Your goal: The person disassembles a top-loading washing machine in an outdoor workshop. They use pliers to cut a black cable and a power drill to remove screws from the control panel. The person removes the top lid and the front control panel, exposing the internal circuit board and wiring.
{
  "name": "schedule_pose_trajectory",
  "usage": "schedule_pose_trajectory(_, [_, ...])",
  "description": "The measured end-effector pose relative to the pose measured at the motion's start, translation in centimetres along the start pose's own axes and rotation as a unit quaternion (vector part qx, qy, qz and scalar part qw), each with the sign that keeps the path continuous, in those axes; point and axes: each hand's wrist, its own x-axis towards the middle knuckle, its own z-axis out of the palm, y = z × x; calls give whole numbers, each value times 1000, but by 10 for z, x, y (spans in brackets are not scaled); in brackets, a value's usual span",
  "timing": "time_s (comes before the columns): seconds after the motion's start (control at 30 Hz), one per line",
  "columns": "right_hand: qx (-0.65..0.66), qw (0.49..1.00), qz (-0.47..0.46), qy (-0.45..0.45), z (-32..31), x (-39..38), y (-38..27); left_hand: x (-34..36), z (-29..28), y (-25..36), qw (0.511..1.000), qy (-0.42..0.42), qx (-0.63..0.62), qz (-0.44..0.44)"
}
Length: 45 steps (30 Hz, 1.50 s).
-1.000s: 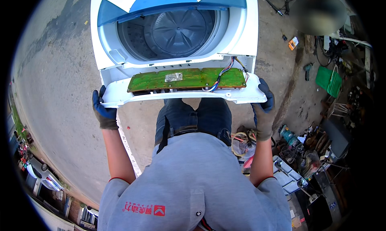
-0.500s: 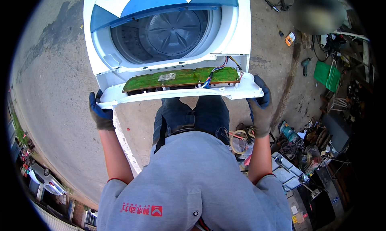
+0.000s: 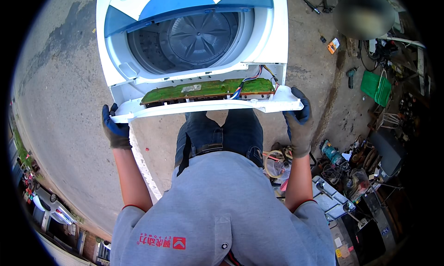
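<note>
In front of me stands a white top-loading washing machine [image 3: 273, 39] with its blue lid raised and the grey drum [image 3: 199, 34] showing. Its white control panel [image 3: 194, 109] is detached along the near side and tipped toward me. A green circuit board [image 3: 212, 89] lies on the panel's inner side, and a bundle of coloured wires [image 3: 249, 78] runs from it into the machine. My gloved left hand [image 3: 116, 129] is closed around the panel's left end. At the right end, my gloved right hand [image 3: 299, 122] grips the panel too.
On the ground to the right lie a cordless drill [image 3: 351, 76], a green case [image 3: 375, 87] and a small orange box [image 3: 333, 45]. Nearer me are a teal power tool [image 3: 334, 154], a grey plastic tray [image 3: 330, 199] and cluttered parts. A parked car [image 3: 52, 206] is far left.
The panel's near edge has tilted up slightly, so a little less of the board shows. Both hands keep their grip at the ends.
</note>
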Motion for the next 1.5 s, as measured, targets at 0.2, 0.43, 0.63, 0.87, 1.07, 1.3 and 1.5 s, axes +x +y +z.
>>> schedule_pose_trajectory(0.2, [-1,1000,6,8,1,0,1,1,8,4,997,22,-65,-32])
schedule_pose_trajectory(0.43, [-8,1000,2,8,1,-1,1,11,-18,-14,999,-35,3,22])
schedule_pose_trajectory(0.63, [6,1000,-2,11,1,-5,6,20,-35,-27,996,-66,14,52])
schedule_pose_trajectory(0.87, [29,999,-10,13,0,-5,11,0,-9,-18,990,-68,69,103])
schedule_pose_trajectory(1.07, [-5,998,-56,-9,-7,-5,24,-8,4,-2,960,-110,-242,-85])
schedule_pose_trajectory(1.3, [-19,998,-67,-2,-4,-8,23,-3,-8,-8,949,-140,-266,-90])
schedule_pose_trajectory(1.5, [0,997,-76,-11,-6,-7,29,4,-17,-12,955,-110,-255,-102])
